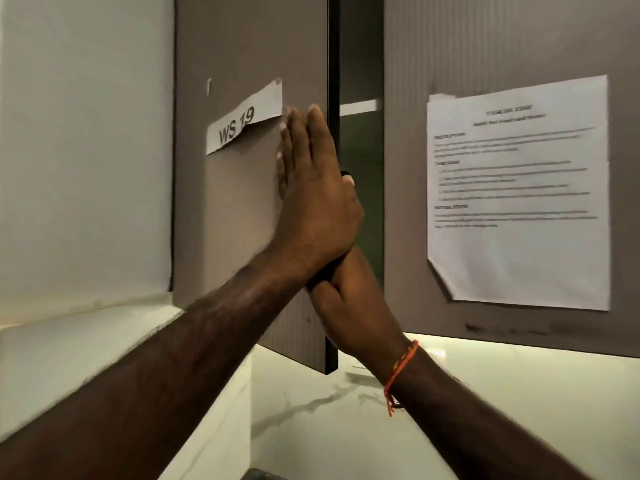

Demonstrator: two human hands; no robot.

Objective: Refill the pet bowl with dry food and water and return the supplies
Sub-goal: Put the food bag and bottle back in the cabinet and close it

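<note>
Centre frame: left hand (311, 188) flat, grip open, palm against cabinet door (242, 209) by "WS 19" label (242, 123); right hand (349, 299) grip closed on door's edge.

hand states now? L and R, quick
Left hand: open, palm flat against the cabinet door beside the WS 19 label.
Right hand: closed around the door's dark edge handle, low on the door.

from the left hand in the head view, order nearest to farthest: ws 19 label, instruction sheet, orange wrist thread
From the left hand:
1. WS 19 label, by the fingertips on the left door.
2. Orange wrist thread, below, on the right wrist.
3. Instruction sheet, far right, on the right door.
</note>
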